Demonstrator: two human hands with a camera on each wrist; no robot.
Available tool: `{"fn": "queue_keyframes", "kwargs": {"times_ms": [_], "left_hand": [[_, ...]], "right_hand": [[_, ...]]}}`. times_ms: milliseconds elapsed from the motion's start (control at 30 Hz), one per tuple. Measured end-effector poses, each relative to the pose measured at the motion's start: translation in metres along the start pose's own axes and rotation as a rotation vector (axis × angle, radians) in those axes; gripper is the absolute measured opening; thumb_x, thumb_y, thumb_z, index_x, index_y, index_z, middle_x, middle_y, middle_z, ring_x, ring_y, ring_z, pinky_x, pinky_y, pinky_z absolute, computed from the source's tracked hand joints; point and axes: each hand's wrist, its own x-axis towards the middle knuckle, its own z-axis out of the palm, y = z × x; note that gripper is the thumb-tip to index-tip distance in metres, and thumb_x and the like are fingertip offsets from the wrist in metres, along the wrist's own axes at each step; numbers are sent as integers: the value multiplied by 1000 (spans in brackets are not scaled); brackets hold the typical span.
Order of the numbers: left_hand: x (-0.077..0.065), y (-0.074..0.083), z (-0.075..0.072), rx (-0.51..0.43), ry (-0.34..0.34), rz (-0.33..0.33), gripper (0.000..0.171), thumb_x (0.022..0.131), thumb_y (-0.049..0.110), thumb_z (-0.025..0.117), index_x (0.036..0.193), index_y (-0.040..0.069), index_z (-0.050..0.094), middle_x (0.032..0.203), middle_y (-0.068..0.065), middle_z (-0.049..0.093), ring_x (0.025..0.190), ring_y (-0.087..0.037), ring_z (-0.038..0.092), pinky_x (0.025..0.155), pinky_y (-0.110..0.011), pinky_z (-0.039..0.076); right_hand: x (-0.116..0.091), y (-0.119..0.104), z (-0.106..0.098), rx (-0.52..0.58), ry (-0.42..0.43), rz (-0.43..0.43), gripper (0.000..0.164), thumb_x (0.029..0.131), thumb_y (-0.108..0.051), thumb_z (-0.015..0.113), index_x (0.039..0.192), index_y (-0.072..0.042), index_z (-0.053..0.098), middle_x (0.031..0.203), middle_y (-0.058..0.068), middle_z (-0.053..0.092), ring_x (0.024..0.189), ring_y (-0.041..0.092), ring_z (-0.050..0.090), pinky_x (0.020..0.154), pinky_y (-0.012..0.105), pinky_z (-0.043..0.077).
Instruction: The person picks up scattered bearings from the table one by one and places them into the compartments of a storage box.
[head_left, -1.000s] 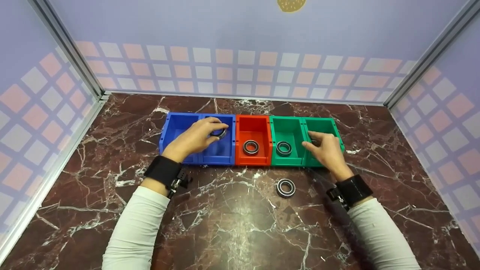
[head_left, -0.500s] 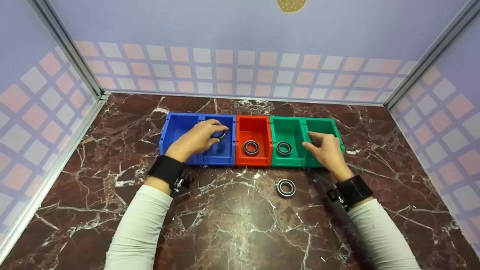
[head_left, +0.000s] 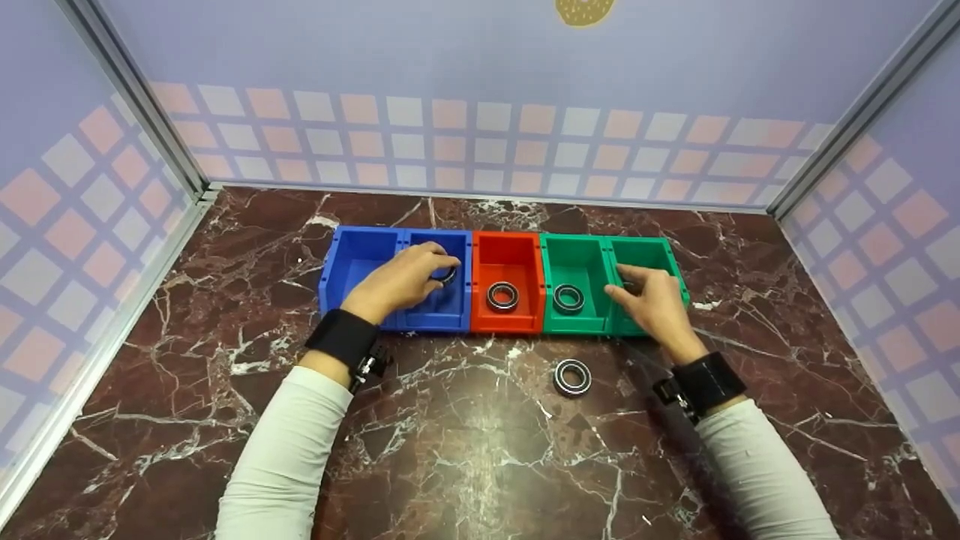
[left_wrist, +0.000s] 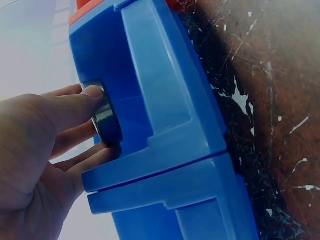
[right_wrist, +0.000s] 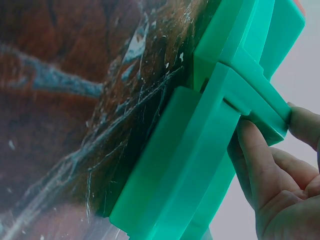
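Note:
My left hand (head_left: 405,276) reaches into the right-hand blue bin (head_left: 435,321) and pinches a ball bearing (left_wrist: 111,125) between thumb and fingers. In the left wrist view the bearing stands on edge inside the bin's mouth. Part of it is hidden by the fingers. My right hand (head_left: 654,301) grips the side walls where the two green bins meet, thumb on one side and fingers inside the right-hand green bin (right_wrist: 200,165). One bearing (head_left: 502,308) lies in the red bin (head_left: 507,253). Another bearing (head_left: 568,310) lies in the left-hand green bin (head_left: 574,255).
Another bearing (head_left: 572,391) lies flat on the marbled table (head_left: 465,450) in front of the green bins. A second blue bin (head_left: 364,244) ends the row at the left. Behind the row rises a panel wall (head_left: 487,60) with a checked print; side panels flank the table.
The left hand has moved slightly right and towards me, lowering the bearing in the blue bin. The right hand and the other bearings have stayed in place.

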Motion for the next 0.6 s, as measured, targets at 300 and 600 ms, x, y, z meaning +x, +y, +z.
{"fn": "queue_keyframes", "kwargs": {"times_ms": [300,600], "left_hand": [[6,2,5,71,-46,-13,48,92,9,68,139,11,58,132,-17,60,122,-34,57,109,-47,45],[11,3,11,131,-56,9,41,89,7,70,130,8,65,119,-18,65,112,-34,62,102,-46,51]], "right_hand": [[-1,-1,-1,8,2,-8,47,91,-17,73,133,2,61,124,25,66,108,37,69,90,50,57],[1,-1,0,2,7,-7,47,90,-17,73,132,2,61,124,24,66,108,37,69,91,50,57]]}}
